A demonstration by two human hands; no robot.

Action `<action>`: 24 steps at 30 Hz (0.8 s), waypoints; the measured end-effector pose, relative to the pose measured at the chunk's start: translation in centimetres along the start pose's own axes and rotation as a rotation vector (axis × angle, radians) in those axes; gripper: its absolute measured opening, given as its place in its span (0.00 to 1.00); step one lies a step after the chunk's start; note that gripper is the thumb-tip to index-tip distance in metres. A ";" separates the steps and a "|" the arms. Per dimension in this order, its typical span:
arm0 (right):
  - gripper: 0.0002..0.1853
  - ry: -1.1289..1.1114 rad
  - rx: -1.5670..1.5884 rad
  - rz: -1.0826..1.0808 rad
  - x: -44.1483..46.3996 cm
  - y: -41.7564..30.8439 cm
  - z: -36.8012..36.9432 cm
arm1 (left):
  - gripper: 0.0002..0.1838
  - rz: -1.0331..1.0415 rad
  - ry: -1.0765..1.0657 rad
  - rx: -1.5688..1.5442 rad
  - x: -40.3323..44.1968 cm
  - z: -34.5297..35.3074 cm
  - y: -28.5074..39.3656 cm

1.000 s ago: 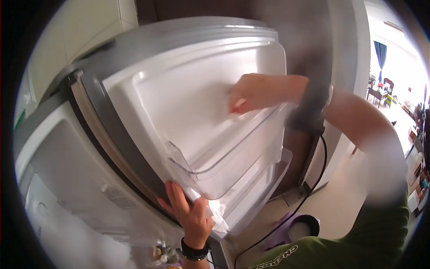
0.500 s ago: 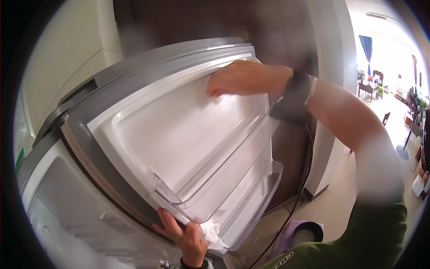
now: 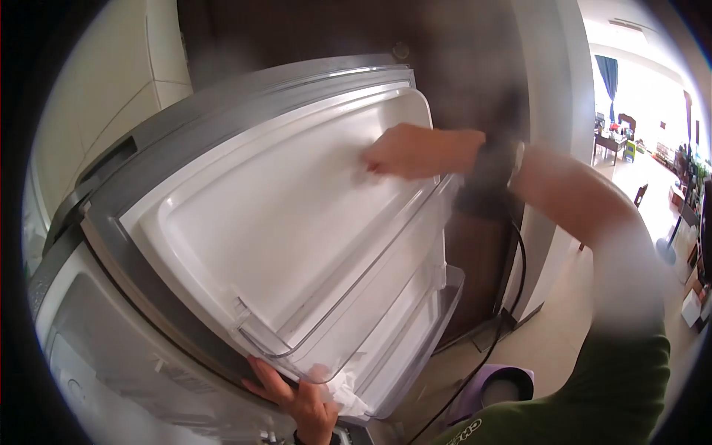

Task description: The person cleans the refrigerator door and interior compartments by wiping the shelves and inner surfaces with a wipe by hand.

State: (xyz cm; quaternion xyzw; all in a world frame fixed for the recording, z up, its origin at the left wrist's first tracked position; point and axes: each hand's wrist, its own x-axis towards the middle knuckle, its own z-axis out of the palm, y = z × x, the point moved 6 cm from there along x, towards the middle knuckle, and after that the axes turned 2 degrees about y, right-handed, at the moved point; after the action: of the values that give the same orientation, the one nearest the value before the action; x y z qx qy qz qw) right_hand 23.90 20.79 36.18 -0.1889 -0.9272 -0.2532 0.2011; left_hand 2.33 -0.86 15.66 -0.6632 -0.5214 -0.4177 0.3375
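Observation:
The open refrigerator door [image 3: 282, 215] shows its white inner panel, with a clear door shelf [image 3: 341, 319] across it and another clear shelf [image 3: 437, 334] lower down. My left hand [image 3: 300, 400] grips the door's lower left edge, its thumb by the clear shelf. Crumpled white tissue [image 3: 345, 393] lies beside that hand, inside the lower shelf. At the upper right part of the panel is my right hand [image 3: 404, 152], with its fingers curled in; whatever they hold is hidden. A dark band with a cable is on the right wrist.
The refrigerator's pale interior [image 3: 126, 348] is at the lower left. A black cable [image 3: 482, 363] hangs from the right wrist towards the floor. A purple object with a dark round rim [image 3: 508, 386] stands on the floor. Behind the door is a dark brown door [image 3: 475, 44]; a bright room lies right.
The view has shifted, so the refrigerator door appears further left and lower. My right hand has moved up and then slightly down over the panel. My left hand stays on the door edge.

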 end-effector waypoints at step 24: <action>0.06 0.486 -0.362 0.386 -2.7 4.5 -6.7 | 0.10 0.025 -0.015 -0.074 1.9 -0.7 -0.3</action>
State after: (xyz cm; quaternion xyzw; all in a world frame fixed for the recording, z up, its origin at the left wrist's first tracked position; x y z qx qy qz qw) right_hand 30.08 20.08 41.94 -0.3274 -0.7397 -0.4081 0.4231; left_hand 2.10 -0.61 17.70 -0.6849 -0.4998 -0.4274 0.3137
